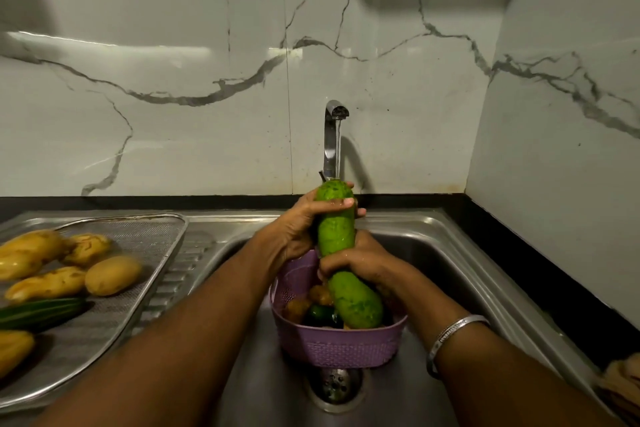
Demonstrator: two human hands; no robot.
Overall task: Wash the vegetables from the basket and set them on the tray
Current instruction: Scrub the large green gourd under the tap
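White marble-look wall [173, 114] with grey veins behind, black counter edge [519, 236] along the right. In front, steel sink [450, 253] with ribbed draining board on the left. Chrome tap [332, 135] at the back wall, thin stream of water falling from the spout.

Held under that stream, over the sink: long green gourd [337, 236], almost upright, slightly tilted, top end just below the water, thick bottom end down in the purple basket [332, 347]. Left hand [294, 229] wrapped around the upper part of the gourd, thumb across the front, fingers curled behind and showing at the right side. Right hand [360, 260] gripping the middle of the gourd, fingers closed tight around it, wet. Silver bangle [450, 340] on the right wrist.

Basket standing in the sink bowl, just behind the round drain [336, 385]. Inside, beside the gourd's end: some brownish-yellow pieces and 1 dark green piece; not clear what kind.

On the draining board, well apart from the basket: metal mesh tray [145, 229] with a raised rim. Lying on it: at least 5 yellow vegetables [110, 274], looking like potatoes, close together, some touching. Below them 1 dark green striped cucumber [38, 314], lying across, partly cut by the left edge of the view.

At the bottom right corner, something yellowish-brown [623, 381] on the counter, blurred, not possible to identify.
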